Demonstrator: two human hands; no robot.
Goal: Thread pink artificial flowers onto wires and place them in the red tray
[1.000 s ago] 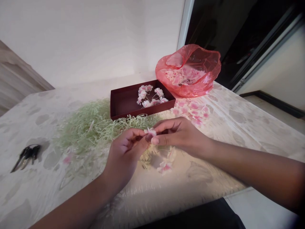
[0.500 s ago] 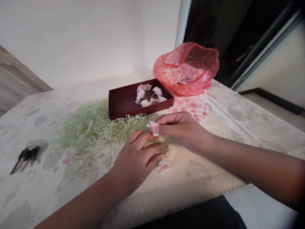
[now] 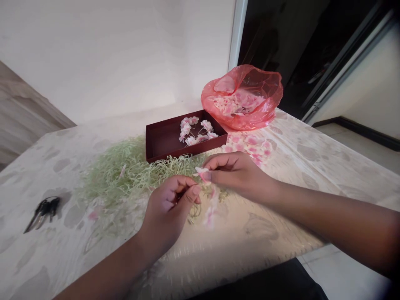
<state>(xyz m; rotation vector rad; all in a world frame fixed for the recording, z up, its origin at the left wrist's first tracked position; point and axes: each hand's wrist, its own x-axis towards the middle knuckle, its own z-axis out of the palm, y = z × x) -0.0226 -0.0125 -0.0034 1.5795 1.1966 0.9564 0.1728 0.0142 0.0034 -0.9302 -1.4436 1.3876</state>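
Observation:
A pink-and-white artificial flower (image 3: 202, 173) is pinched between the thumb and fingers of my right hand (image 3: 237, 173). Just left of it, my left hand (image 3: 171, 204) is closed in a pinch, thumb against forefinger; what it grips is too fine to make out. Thin curled strands (image 3: 195, 212) show below those fingertips. Under my hands, more pink-and-white flowers (image 3: 211, 214) appear blurred. Beyond them is a dark red box (image 3: 165, 141), and a garland of pink-and-white flowers (image 3: 190, 141) on thin stems curves through its right half.
Pale green shredded filler (image 3: 115, 175) is heaped left of and before the box. A red plastic bag (image 3: 215, 108) holding pink petals stands behind right, with loose petals (image 3: 250, 146) in front. Keys (image 3: 43, 211) lie at the left on the patterned tablecloth (image 3: 281, 225).
My left hand has turned and closed its spread fingers into a pinch, slightly left of before. My right hand keeps the flower. The flowers below have shifted, and the camera view has tilted slightly.

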